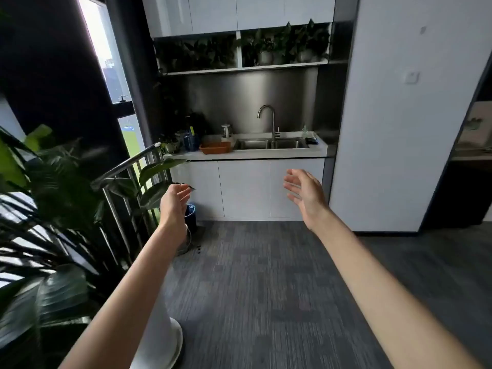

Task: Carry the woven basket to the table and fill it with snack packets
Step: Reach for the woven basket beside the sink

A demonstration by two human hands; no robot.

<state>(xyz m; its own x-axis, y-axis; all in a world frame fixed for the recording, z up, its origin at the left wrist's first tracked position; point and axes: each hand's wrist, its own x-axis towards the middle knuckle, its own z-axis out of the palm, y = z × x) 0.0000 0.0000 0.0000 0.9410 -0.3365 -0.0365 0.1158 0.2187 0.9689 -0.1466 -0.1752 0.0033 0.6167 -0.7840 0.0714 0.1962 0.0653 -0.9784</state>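
Note:
A shallow orange-brown woven basket [215, 147] sits on the white counter [255, 155], just left of the steel sink [271, 144]. Both arms stretch forward over the carpet, well short of the counter. My left hand [173, 203] is held out with the fingers apart and nothing in it. My right hand [306, 194] is also spread open and empty, palm facing left. No snack packets or table are in view.
A tall leafy plant [48, 198] and a metal railing [125, 166] crowd the left side. A white pot [162, 339] stands near my left arm. A small dark bin [191, 215] sits by the cabinet. A white wall [407, 115] bounds the right; grey carpet [266, 275] lies ahead.

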